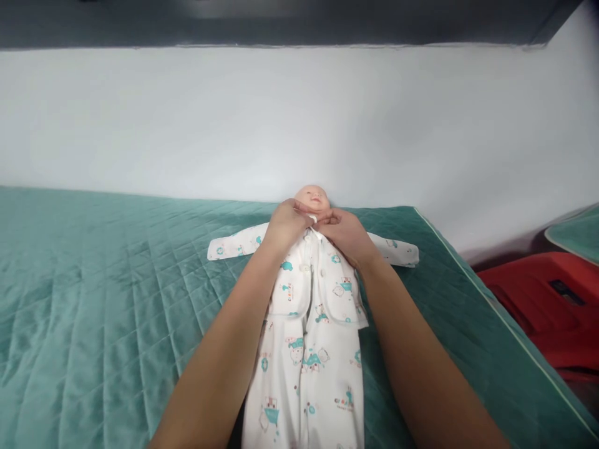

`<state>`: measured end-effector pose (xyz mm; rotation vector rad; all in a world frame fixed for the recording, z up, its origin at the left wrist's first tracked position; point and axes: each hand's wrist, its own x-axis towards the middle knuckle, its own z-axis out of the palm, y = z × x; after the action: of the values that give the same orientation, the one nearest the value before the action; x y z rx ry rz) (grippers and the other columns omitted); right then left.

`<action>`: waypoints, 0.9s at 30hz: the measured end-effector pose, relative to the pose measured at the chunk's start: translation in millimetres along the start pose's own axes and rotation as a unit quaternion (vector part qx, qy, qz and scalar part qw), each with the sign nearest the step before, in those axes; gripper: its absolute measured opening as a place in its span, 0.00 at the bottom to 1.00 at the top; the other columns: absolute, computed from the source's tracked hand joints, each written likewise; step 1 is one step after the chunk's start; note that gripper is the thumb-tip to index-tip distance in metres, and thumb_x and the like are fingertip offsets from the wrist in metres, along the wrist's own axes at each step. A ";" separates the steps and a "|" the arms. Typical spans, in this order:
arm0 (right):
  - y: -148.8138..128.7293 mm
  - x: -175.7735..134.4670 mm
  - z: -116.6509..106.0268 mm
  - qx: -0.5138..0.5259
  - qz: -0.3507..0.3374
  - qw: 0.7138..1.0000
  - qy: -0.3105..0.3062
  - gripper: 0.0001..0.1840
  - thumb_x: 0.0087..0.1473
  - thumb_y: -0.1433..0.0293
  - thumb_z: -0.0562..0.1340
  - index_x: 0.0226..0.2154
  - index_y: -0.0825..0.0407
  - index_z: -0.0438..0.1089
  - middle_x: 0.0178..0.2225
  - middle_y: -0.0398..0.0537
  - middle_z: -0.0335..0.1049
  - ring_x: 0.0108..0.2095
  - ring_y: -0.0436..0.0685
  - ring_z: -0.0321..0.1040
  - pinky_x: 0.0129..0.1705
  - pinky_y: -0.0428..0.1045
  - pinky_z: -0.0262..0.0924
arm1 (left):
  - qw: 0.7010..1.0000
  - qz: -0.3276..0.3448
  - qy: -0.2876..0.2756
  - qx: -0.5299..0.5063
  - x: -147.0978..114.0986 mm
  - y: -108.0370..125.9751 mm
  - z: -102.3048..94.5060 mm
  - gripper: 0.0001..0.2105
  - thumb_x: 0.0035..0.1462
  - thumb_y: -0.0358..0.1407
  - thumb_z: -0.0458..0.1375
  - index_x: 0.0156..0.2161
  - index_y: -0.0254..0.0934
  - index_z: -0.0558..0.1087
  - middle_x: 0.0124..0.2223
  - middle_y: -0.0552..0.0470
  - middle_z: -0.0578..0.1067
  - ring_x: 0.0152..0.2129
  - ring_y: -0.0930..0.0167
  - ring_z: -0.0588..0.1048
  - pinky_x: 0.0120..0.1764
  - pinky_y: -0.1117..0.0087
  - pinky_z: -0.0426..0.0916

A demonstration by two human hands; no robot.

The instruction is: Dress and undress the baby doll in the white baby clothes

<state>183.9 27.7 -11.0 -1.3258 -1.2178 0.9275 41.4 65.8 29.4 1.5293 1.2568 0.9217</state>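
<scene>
A baby doll [312, 194] lies on its back, its head close to the wall. It wears a white printed baby jacket [290, 287] over matching white trousers or romper legs [330, 374], with both sleeves spread sideways. At the neck, my left hand [291, 219] pinches the jacket's collar from the left side. My right hand [344, 232] meets it there, fingers closed on the collar's other edge. Below the collar the jacket front hangs apart, with small snaps along its edges. My fingertips hide the exact spot at the neck.
Green quilted bedding [116, 312] spreads under the doll. A white wall [281, 125] rises behind it, below a dark overhead ledge [281, 25]. Beyond the bed's right edge stands a red plastic chair or stool [543, 305].
</scene>
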 end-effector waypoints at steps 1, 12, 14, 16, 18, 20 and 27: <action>-0.5 -1.1 0.5 -0.018 -0.002 1.000 0.016 0.12 0.41 0.66 0.68 0.32 0.52 0.72 0.27 0.41 0.72 0.29 0.52 0.66 0.33 0.47 0.58 | 1.000 0.001 0.000 0.016 0.3 1.2 -0.2 0.11 0.38 0.26 0.62 0.31 0.36 0.70 0.28 0.53 0.74 0.28 0.69 0.73 0.31 0.71 0.63; -11.5 -10.5 8.2 -0.147 -0.115 0.980 0.074 0.09 0.47 0.64 0.64 0.23 0.52 0.73 0.24 0.42 0.71 0.27 0.52 0.64 0.34 0.48 0.56 | 0.998 -0.051 0.039 0.003 1.6 3.6 4.9 0.12 0.36 0.24 0.60 0.29 0.38 0.66 0.22 0.56 0.70 0.20 0.72 0.68 0.27 0.72 0.60; -8.7 -9.5 7.1 -0.153 -0.141 0.976 0.070 0.09 0.47 0.64 0.64 0.23 0.52 0.74 0.25 0.43 0.71 0.28 0.52 0.64 0.34 0.48 0.56 | 0.997 -0.061 0.043 -0.014 -0.2 4.1 3.5 0.14 0.35 0.22 0.60 0.29 0.38 0.66 0.20 0.57 0.67 0.19 0.73 0.67 0.26 0.72 0.59; -4.4 -8.2 5.7 -0.155 -0.158 0.973 0.071 0.08 0.48 0.65 0.64 0.23 0.51 0.75 0.27 0.43 0.72 0.29 0.52 0.64 0.34 0.48 0.57 | 0.995 -0.075 0.036 -0.049 -1.2 3.2 0.3 0.14 0.34 0.22 0.60 0.30 0.38 0.66 0.19 0.58 0.66 0.19 0.73 0.67 0.26 0.72 0.59; 0.1 -7.1 4.5 -0.145 -0.156 0.974 0.072 0.07 0.48 0.66 0.64 0.25 0.51 0.76 0.29 0.43 0.73 0.30 0.52 0.65 0.35 0.48 0.57 | 0.993 -0.082 0.011 -0.089 -0.9 0.9 -3.6 0.14 0.35 0.22 0.61 0.30 0.37 0.67 0.20 0.57 0.69 0.20 0.73 0.69 0.27 0.71 0.61; 3.1 -6.5 4.1 -0.119 -0.134 0.981 0.068 0.07 0.47 0.66 0.64 0.26 0.51 0.76 0.30 0.43 0.74 0.32 0.53 0.67 0.37 0.48 0.59 | 0.990 -0.085 -0.021 -0.106 -0.3 -1.5 -7.0 0.12 0.36 0.23 0.61 0.30 0.36 0.69 0.23 0.55 0.71 0.21 0.72 0.70 0.29 0.70 0.63; -9.0 -15.7 3.9 -0.105 -0.056 0.991 0.065 0.07 0.48 0.65 0.63 0.28 0.51 0.74 0.29 0.43 0.74 0.33 0.55 0.68 0.38 0.49 0.59 | 1.000 -0.029 -0.001 -0.005 -8.9 -4.8 -11.0 0.06 0.44 0.27 0.62 0.31 0.35 0.74 0.25 0.53 0.73 0.25 0.72 0.70 0.33 0.71 0.63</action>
<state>175.9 12.3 -4.4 -1.4443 -1.3001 0.6365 27.9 59.4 28.1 1.4773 1.2868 0.8884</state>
